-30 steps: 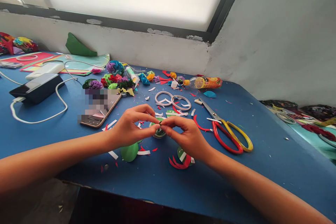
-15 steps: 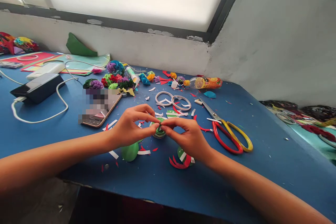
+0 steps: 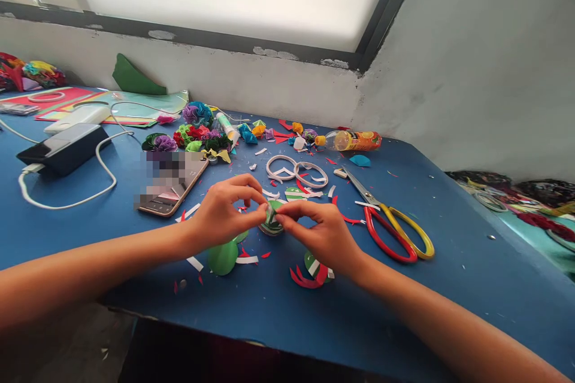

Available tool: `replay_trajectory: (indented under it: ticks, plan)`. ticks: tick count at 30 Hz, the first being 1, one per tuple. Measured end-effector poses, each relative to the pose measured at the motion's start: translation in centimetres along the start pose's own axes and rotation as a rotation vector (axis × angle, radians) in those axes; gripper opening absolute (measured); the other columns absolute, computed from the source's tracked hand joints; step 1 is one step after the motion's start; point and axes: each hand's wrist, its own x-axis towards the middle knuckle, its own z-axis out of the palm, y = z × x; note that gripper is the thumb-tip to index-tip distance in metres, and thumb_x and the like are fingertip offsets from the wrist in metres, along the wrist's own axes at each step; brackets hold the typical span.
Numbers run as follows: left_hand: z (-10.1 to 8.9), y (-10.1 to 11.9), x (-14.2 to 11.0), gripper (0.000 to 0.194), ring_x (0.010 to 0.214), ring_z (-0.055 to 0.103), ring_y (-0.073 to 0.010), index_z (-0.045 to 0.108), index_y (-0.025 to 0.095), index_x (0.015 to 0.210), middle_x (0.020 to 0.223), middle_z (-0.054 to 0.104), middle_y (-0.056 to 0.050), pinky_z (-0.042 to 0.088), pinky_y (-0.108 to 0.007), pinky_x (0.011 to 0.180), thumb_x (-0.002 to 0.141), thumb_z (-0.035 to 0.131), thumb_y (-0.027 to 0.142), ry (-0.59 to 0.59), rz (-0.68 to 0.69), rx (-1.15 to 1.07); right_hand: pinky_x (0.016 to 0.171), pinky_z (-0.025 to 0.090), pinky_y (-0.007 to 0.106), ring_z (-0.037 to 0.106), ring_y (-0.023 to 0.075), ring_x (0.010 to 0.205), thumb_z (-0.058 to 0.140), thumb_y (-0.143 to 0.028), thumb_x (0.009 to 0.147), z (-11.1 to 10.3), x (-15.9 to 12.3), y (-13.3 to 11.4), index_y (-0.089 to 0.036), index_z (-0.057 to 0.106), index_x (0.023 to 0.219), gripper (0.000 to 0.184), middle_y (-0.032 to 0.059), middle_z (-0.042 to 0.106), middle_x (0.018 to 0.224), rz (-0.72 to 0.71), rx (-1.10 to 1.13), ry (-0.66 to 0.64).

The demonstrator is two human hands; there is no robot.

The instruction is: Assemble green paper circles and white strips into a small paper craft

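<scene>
My left hand point(image 3: 224, 215) and my right hand point(image 3: 321, 233) meet over the blue table point(image 3: 449, 275), both pinching a small green and white folded paper piece point(image 3: 272, 218). The fingertips of both hands press on its top edge, and it sits just above the table surface. A green paper circle point(image 3: 222, 256) lies below my left hand. Red and green paper scraps point(image 3: 309, 272) lie under my right wrist.
Red and yellow scissors point(image 3: 395, 230) lie to the right. White rings point(image 3: 296, 170), a phone point(image 3: 173, 185), paper flowers point(image 3: 197, 131), a small bottle point(image 3: 353, 140), a glue tube point(image 3: 227, 125) and a power bank with cable point(image 3: 63, 149) sit further back.
The paper piece and both hands have shifted slightly; my fingers have re-pinched it a little closer together. Otherwise nothing has moved.
</scene>
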Motion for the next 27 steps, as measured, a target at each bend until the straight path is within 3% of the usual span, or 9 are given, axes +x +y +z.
replay_trajectory:
  ticks: [5,9,14,21,23,27]
  plan:
    - [-1.1,-3.0,1.9,0.019,0.063,0.048,-0.0053,0.065,0.015,0.069,0.081,0.060,0.000,0.040,-0.020,0.063,0.075,0.056,0.031,0.029,-0.178,0.159,0.062,0.049,0.017,0.060,0.0063,0.065,0.063,-0.033,0.073,-0.6,0.9,1.0,-0.016,0.065,0.083,0.020,0.0004,0.065,0.075,0.116,0.161,0.120]
    - [-1.7,-4.1,2.3,0.028,0.062,0.048,-0.0061,0.064,0.017,0.069,0.080,0.061,0.001,0.039,-0.020,0.062,0.078,0.051,0.040,-0.016,-0.189,0.275,0.059,0.048,0.014,0.058,0.0038,0.061,0.065,-0.035,0.071,-0.8,1.4,1.3,-0.016,0.064,0.083,0.022,-0.0002,0.064,0.073,0.186,0.286,0.127]
    - [-1.1,-3.1,1.5,0.018,0.062,0.051,-0.0052,0.061,0.018,0.088,0.078,0.061,0.001,0.043,-0.019,0.064,0.076,0.058,0.031,0.107,-0.018,0.301,0.059,0.047,0.012,0.057,0.0024,0.061,0.066,-0.034,0.070,-0.7,1.5,1.2,-0.016,0.064,0.082,0.022,-0.0009,0.064,0.073,0.231,0.342,0.146]
    - [-0.6,-1.2,0.5,0.011,0.071,0.058,-0.0064,0.063,0.017,0.084,0.080,0.064,-0.001,0.048,-0.017,0.066,0.074,0.061,0.018,0.171,0.538,0.343,0.065,0.051,0.016,0.062,0.0058,0.066,0.067,-0.033,0.069,-0.1,1.1,1.2,-0.016,0.063,0.084,0.023,0.0001,0.066,0.074,0.270,0.444,0.103]
    - [-0.4,-0.9,0.1,0.012,0.069,0.058,-0.0065,0.064,0.018,0.084,0.079,0.064,-0.001,0.047,-0.017,0.064,0.073,0.062,0.019,0.153,0.578,0.378,0.067,0.052,0.017,0.063,0.0066,0.068,0.069,-0.032,0.068,0.1,0.9,1.1,-0.017,0.062,0.085,0.024,0.0000,0.066,0.075,0.283,0.474,0.087]
    - [0.0,-0.8,-0.4,0.011,0.069,0.058,-0.0062,0.065,0.019,0.084,0.079,0.064,0.000,0.047,-0.017,0.064,0.074,0.062,0.021,0.096,0.470,0.337,0.070,0.053,0.017,0.063,0.0066,0.071,0.070,-0.030,0.066,0.6,0.6,0.7,-0.017,0.062,0.084,0.024,-0.0003,0.066,0.078,0.292,0.505,0.076]
